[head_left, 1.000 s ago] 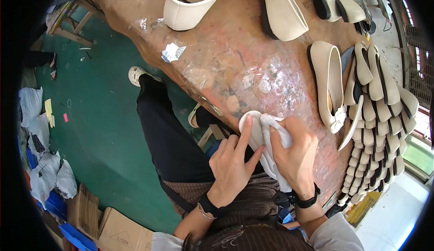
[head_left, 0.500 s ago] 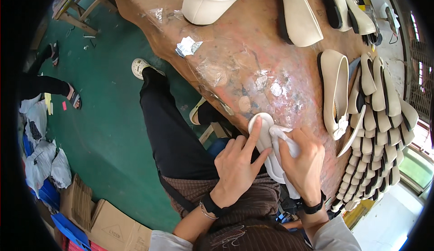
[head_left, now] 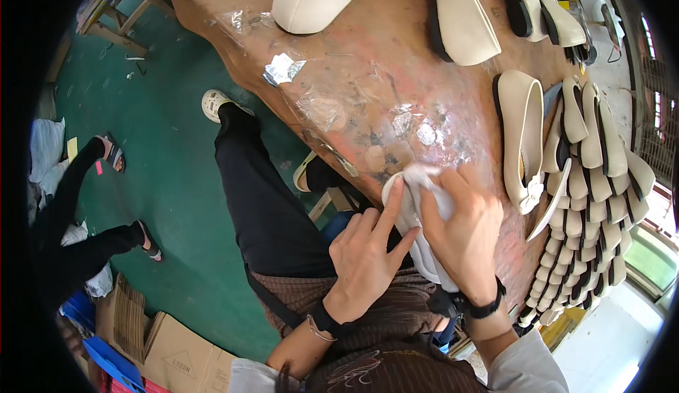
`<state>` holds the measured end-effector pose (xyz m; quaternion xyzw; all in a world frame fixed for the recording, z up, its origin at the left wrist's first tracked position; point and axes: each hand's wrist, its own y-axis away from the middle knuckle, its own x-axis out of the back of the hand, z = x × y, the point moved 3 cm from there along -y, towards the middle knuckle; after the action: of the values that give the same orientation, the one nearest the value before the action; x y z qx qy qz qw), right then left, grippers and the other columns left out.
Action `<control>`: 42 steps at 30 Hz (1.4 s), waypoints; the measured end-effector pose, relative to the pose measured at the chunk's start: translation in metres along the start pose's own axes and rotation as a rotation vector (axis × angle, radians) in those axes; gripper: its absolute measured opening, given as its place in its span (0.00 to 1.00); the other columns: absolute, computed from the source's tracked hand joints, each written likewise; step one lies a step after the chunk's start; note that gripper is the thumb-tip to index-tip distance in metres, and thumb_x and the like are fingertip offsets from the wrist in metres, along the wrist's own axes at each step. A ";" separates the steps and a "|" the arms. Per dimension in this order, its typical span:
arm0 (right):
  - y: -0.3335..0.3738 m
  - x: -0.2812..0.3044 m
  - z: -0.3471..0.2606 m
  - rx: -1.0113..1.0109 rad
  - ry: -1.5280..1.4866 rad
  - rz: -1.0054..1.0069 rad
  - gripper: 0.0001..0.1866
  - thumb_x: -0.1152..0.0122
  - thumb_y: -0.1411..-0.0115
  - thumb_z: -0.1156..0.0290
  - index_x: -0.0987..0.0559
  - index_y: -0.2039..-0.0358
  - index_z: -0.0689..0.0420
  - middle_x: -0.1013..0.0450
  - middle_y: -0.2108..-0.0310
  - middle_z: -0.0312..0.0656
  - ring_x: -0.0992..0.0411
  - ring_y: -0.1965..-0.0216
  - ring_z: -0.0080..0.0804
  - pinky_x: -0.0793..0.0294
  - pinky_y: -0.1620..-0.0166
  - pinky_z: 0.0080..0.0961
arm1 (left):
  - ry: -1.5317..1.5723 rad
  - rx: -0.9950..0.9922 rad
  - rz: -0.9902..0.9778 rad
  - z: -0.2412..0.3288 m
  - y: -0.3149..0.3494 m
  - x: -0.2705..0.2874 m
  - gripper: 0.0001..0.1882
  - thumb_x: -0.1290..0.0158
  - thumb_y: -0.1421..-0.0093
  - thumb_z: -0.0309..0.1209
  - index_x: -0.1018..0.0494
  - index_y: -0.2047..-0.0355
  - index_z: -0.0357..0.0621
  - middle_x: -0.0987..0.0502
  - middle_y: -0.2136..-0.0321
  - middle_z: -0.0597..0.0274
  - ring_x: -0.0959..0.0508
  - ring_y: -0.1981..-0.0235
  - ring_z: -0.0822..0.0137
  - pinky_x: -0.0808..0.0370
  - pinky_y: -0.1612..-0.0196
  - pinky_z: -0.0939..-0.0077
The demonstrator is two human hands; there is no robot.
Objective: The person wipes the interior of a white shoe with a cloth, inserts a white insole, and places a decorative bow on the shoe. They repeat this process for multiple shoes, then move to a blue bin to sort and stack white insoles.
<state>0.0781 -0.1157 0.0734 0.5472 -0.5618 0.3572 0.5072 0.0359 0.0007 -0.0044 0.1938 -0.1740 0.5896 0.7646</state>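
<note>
**White sole braced beside a pinched cloth**

The left hand (head_left: 364,257) lays its index finger along the white sole (head_left: 424,262), thumb spread apart at its side. The sole slants at the near edge of the table (head_left: 336,71); it looks light, slim and bendy, its smooth face perhaps slippery, so the rim seems the surest hold. The right hand (head_left: 465,229) pinches a white cloth (head_left: 443,203) against it. Beige shoes (head_left: 514,106) crowd the table's right edge.

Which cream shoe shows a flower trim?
The single shoe between the right hand and the stacked shoes: a cream flower sits at its toe end; none is visible on the others.
</note>
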 end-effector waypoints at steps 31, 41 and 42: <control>0.035 0.024 0.059 0.363 0.084 -0.005 0.21 0.39 0.58 0.75 0.15 0.63 0.39 0.27 0.51 0.39 0.31 0.55 0.39 0.34 0.56 0.35 | 0.110 0.067 0.001 0.001 -0.002 -0.005 0.44 0.31 0.55 0.29 0.36 0.37 0.42 0.20 0.70 0.54 0.26 0.77 0.70 0.26 0.71 0.78; 0.016 0.003 0.068 0.699 0.094 0.011 0.16 0.38 0.59 0.68 0.16 0.67 0.41 0.29 0.47 0.32 0.33 0.52 0.41 0.35 0.52 0.37 | 0.144 0.091 -0.004 0.004 -0.002 -0.003 0.44 0.31 0.55 0.30 0.36 0.37 0.43 0.19 0.68 0.55 0.25 0.77 0.71 0.28 0.72 0.79; 0.010 0.000 0.066 0.707 0.092 0.031 0.15 0.38 0.60 0.67 0.16 0.67 0.41 0.29 0.47 0.32 0.33 0.52 0.41 0.35 0.52 0.37 | 0.149 0.090 -0.004 0.002 -0.002 -0.004 0.44 0.31 0.55 0.30 0.36 0.37 0.43 0.19 0.68 0.55 0.25 0.77 0.71 0.27 0.72 0.79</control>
<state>0.0569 -0.1775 0.0593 0.6637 -0.3882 0.5615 0.3059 0.0367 -0.0042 -0.0043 0.1842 -0.0896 0.6079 0.7671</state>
